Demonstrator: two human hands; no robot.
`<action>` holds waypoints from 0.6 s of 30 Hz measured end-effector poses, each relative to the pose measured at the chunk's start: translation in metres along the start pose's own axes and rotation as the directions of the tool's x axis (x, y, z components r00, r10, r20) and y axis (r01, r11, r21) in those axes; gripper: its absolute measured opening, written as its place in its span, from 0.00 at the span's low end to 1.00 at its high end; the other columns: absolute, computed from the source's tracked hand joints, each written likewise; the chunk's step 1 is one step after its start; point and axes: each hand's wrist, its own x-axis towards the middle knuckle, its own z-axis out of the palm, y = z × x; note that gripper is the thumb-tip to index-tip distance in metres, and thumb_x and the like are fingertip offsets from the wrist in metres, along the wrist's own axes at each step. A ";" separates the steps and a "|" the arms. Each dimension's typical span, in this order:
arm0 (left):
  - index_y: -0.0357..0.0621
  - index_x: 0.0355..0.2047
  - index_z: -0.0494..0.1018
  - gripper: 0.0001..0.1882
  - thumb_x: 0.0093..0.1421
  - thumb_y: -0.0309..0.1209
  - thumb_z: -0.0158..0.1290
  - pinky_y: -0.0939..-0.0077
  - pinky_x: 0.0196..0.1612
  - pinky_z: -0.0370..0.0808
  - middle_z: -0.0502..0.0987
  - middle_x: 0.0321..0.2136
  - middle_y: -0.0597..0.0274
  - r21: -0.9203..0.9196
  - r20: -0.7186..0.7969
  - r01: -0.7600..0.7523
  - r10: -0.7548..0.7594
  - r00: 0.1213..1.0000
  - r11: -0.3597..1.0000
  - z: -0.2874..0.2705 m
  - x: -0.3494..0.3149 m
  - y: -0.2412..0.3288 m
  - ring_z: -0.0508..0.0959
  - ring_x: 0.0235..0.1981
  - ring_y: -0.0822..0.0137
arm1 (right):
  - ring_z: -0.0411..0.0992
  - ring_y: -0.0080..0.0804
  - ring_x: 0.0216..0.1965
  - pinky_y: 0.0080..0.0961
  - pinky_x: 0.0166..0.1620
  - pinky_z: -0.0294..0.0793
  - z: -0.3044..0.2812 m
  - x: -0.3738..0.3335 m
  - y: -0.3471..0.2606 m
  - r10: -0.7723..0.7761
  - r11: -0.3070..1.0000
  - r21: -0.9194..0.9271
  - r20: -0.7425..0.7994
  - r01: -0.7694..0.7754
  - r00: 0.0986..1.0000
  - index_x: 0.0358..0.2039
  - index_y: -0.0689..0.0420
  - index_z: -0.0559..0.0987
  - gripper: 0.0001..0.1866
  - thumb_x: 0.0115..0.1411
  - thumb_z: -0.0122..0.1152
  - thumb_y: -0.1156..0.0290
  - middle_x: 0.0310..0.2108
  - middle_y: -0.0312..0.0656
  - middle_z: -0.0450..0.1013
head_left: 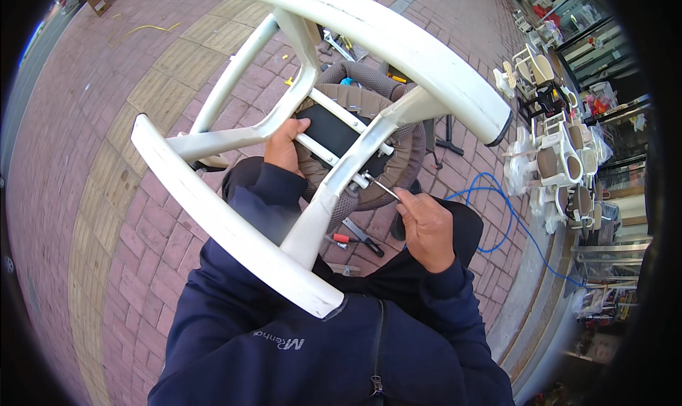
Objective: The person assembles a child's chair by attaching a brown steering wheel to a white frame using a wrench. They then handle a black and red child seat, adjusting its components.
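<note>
Your work sits in the middle of the frame: a chair turned upside down, its white frame (pixel 369 142) raised toward you and its round seat (pixel 374 106) beneath, showing a tan fabric underside. One long white runner (pixel 383 33) sweeps across the top of the frame, and the other (pixel 227 218) slants through the lower left toward your navy jacket (pixel 398 349). A black panel (pixel 328 130) lies at the centre of the seat, with white crossbars (pixel 317 151) over it.

Your left hand (pixel 283 149) is at the left edge of the seat, its thumb up beside a crossbar; the other fingers are largely hidden, so you cannot tell how tightly they close. Your right hand (pixel 428 228), right of centre, has its fingers clenched around a slim metal tool (pixel 386 188), whose far end meets a small fitting (pixel 361 181) by the frame's inner edge.

Below the seat, a red-handled tool (pixel 342 239) and a black-handled tool (pixel 364 237) lie on the ground close together. A blue hose (pixel 506 196) loops over the paving at right, near a cluster of pale chairs (pixel 565 154) along the right edge. A yellow cord (pixel 155 29) lies at upper left.
</note>
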 end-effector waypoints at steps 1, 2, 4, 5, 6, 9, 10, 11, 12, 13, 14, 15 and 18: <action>0.33 0.42 0.75 0.15 0.56 0.29 0.59 0.66 0.43 0.82 0.79 0.35 0.53 -0.003 0.002 0.009 -0.009 1.000 1.000 -0.001 0.001 0.000 0.83 0.35 0.59 | 0.73 0.43 0.25 0.32 0.30 0.72 0.000 0.001 0.002 -0.014 1.000 -0.004 0.006 0.014 1.000 0.49 0.57 0.83 0.15 0.61 0.65 0.78 0.25 0.46 0.72; 0.33 0.42 0.75 0.15 0.56 0.29 0.59 0.66 0.43 0.82 0.79 0.35 0.53 -0.006 0.005 0.017 -0.017 1.000 1.000 -0.002 0.002 0.001 0.83 0.35 0.59 | 0.73 0.43 0.25 0.33 0.30 0.72 -0.001 0.002 0.003 -0.019 1.000 -0.006 0.007 0.019 1.000 0.50 0.57 0.83 0.16 0.61 0.65 0.78 0.25 0.46 0.72; 0.33 0.40 0.75 0.14 0.56 0.29 0.59 0.67 0.42 0.81 0.79 0.35 0.54 0.011 -0.009 0.000 0.000 1.000 1.000 -0.004 0.005 -0.001 0.82 0.34 0.61 | 0.73 0.44 0.25 0.33 0.30 0.71 -0.002 0.003 0.004 -0.040 0.999 -0.006 0.023 0.040 0.999 0.50 0.58 0.83 0.16 0.61 0.66 0.78 0.25 0.46 0.72; 0.33 0.39 0.75 0.14 0.56 0.30 0.60 0.67 0.42 0.80 0.79 0.34 0.55 0.019 -0.016 -0.010 0.010 1.000 1.000 -0.005 0.007 -0.002 0.81 0.33 0.61 | 0.73 0.44 0.25 0.33 0.29 0.71 -0.003 0.003 0.003 -0.046 0.999 0.000 0.026 0.047 0.999 0.50 0.58 0.83 0.16 0.60 0.66 0.78 0.25 0.46 0.72; 0.34 0.38 0.76 0.13 0.55 0.30 0.60 0.68 0.41 0.79 0.78 0.34 0.56 0.038 -0.022 -0.024 0.025 0.999 0.999 -0.006 0.008 -0.002 0.80 0.33 0.62 | 0.73 0.44 0.24 0.33 0.29 0.71 -0.005 0.004 0.002 -0.044 0.999 -0.027 0.046 0.046 0.998 0.50 0.58 0.83 0.16 0.60 0.66 0.78 0.24 0.46 0.72; 0.35 0.35 0.76 0.11 0.55 0.30 0.61 0.70 0.40 0.77 0.77 0.33 0.58 0.085 -0.034 -0.054 0.057 0.998 0.995 -0.009 0.010 -0.004 0.79 0.32 0.65 | 0.73 0.44 0.23 0.34 0.29 0.71 -0.013 0.006 -0.004 -0.046 0.995 -0.087 0.089 0.054 0.995 0.48 0.59 0.83 0.15 0.60 0.66 0.77 0.22 0.45 0.72; 0.35 0.35 0.76 0.11 0.55 0.30 0.61 0.70 0.40 0.77 0.77 0.33 0.59 0.093 -0.034 -0.055 0.059 0.998 0.994 -0.009 0.010 -0.005 0.78 0.32 0.66 | 0.73 0.44 0.23 0.34 0.29 0.72 -0.015 0.008 -0.006 -0.054 0.992 -0.105 0.097 0.064 0.994 0.47 0.59 0.83 0.14 0.59 0.66 0.77 0.22 0.45 0.72; 0.36 0.34 0.76 0.11 0.55 0.30 0.61 0.70 0.40 0.77 0.77 0.32 0.59 0.105 -0.038 -0.057 0.062 0.997 0.993 -0.010 0.009 -0.006 0.78 0.33 0.66 | 0.74 0.44 0.23 0.34 0.29 0.72 -0.016 0.010 -0.009 -0.049 0.990 -0.125 0.109 0.063 0.993 0.47 0.59 0.83 0.14 0.59 0.66 0.77 0.21 0.44 0.72; 0.36 0.34 0.76 0.10 0.55 0.29 0.61 0.70 0.40 0.76 0.77 0.32 0.60 0.098 -0.035 -0.063 0.067 0.997 0.993 -0.010 0.009 -0.007 0.78 0.33 0.67 | 0.74 0.44 0.24 0.35 0.29 0.73 -0.017 0.011 -0.012 -0.068 0.989 -0.125 0.101 0.080 0.993 0.46 0.59 0.83 0.13 0.59 0.66 0.76 0.22 0.44 0.73; 0.36 0.33 0.76 0.10 0.54 0.29 0.61 0.70 0.40 0.76 0.77 0.32 0.61 0.095 -0.038 -0.071 0.074 0.997 0.993 -0.011 0.009 -0.008 0.77 0.33 0.67 | 0.75 0.44 0.24 0.35 0.29 0.73 -0.017 0.012 -0.015 -0.075 0.988 -0.128 0.098 0.087 0.992 0.45 0.58 0.84 0.13 0.59 0.66 0.75 0.22 0.44 0.74; 0.37 0.33 0.76 0.10 0.54 0.29 0.61 0.70 0.40 0.75 0.76 0.31 0.61 0.093 -0.042 -0.077 0.081 0.996 0.993 -0.012 0.009 -0.010 0.77 0.33 0.68 | 0.76 0.44 0.25 0.36 0.29 0.73 -0.016 0.013 -0.019 -0.081 0.987 -0.129 0.096 0.093 0.992 0.44 0.58 0.84 0.12 0.58 0.66 0.75 0.22 0.44 0.75; 0.37 0.33 0.76 0.10 0.54 0.29 0.61 0.71 0.40 0.74 0.76 0.31 0.62 0.101 -0.038 -0.086 0.091 0.995 0.991 -0.012 0.010 -0.011 0.76 0.33 0.68 | 0.76 0.45 0.25 0.36 0.30 0.74 -0.017 0.014 -0.022 -0.066 0.985 -0.149 0.120 0.084 0.991 0.43 0.58 0.84 0.12 0.58 0.66 0.74 0.23 0.44 0.75; 0.35 0.37 0.76 0.12 0.53 0.29 0.61 0.70 0.42 0.75 0.77 0.33 0.61 0.153 -0.021 -0.127 0.131 0.991 0.980 -0.017 0.016 -0.012 0.77 0.33 0.66 | 0.77 0.46 0.26 0.37 0.30 0.75 -0.019 0.019 -0.029 -0.025 0.979 -0.196 0.178 0.061 0.984 0.41 0.57 0.83 0.10 0.58 0.65 0.73 0.24 0.45 0.77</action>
